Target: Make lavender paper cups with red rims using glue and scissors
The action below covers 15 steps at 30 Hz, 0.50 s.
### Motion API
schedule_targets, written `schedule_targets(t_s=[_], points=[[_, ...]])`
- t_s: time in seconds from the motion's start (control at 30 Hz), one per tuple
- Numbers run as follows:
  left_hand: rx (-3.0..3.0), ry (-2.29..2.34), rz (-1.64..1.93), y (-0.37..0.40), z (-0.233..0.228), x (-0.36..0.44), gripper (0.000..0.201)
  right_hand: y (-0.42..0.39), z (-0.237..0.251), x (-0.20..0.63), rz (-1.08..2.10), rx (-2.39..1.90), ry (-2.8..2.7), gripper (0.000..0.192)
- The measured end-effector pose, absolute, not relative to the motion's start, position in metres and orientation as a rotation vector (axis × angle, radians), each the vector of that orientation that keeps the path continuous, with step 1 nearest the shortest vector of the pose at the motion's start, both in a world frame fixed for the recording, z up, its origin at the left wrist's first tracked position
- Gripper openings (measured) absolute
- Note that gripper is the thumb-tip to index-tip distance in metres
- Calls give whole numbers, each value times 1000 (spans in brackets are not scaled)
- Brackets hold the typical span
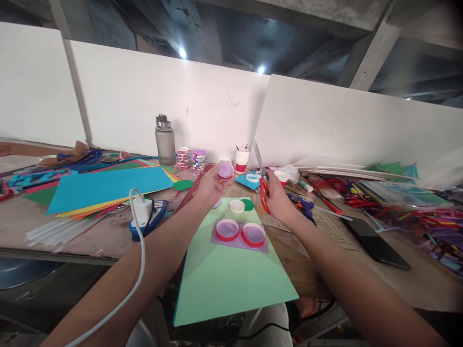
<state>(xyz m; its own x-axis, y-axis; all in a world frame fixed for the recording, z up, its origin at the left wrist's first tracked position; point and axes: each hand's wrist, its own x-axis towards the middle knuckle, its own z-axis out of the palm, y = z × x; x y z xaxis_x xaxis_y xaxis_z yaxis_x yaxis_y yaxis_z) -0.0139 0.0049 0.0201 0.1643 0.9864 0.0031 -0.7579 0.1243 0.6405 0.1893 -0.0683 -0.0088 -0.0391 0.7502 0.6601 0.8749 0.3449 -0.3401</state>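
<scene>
Raised over the far end of the green sheet, my left hand grips a small shallow round paper cup with a lavender face. My right hand has its fingers around the red handles of a pair of scissors, blades pointing up and apart from the cup. On the sheet lies a lavender paper piece bearing two red-walled paper rings side by side. Behind them are a white ring and a green paper disc.
Coloured sheets, a blue power strip and a bottle are at left. A paper cup with pens stands near the white panel. At right are a blue glue gun, a black phone and piled craft strips. A white cable crosses my left arm.
</scene>
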Motion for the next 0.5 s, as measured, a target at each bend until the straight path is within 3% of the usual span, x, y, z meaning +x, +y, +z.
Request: schedule_targets(t_s=[0.27, 0.5], points=[[523, 475, 1374, 4, 21, -12, 16, -71, -5, 150, -140, -1791, -1865, 41], [615, 384, 1451, 5, 13, -6, 22, -81, -6, 151, -174, -1903, -1909, 39]])
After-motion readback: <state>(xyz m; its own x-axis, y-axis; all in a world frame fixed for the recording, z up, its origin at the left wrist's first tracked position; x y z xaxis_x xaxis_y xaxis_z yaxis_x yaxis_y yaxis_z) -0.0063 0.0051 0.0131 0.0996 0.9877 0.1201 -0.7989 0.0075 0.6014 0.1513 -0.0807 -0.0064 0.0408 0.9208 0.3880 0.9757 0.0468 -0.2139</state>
